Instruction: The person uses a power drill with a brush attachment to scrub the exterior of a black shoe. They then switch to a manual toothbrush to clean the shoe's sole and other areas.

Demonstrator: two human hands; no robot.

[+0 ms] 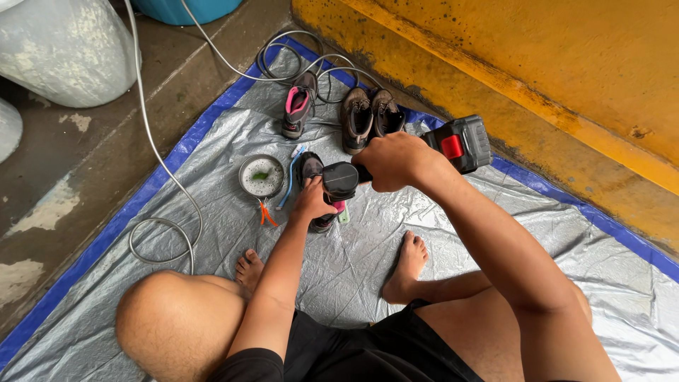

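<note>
My right hand (396, 161) grips the handle of a black cordless power tool (453, 145) with a red button and a battery pack. Its round head (341, 180) points down onto a dark shoe with pink trim (315, 170) lying on the silver tarp (212, 184). My left hand (312, 201) holds that shoe steady from the near side. I sit on the tarp with bare feet (409, 265) on either side of the shoe.
A matching pink-lined shoe (297, 110) and a brown pair (369, 117) stand farther back. A small metal bowl (261, 176), a blue toothbrush (290, 177) and an orange-handled tool (266, 212) lie left. A grey hose (159, 159) loops along the concrete. A yellow wall (530, 64) runs along the right.
</note>
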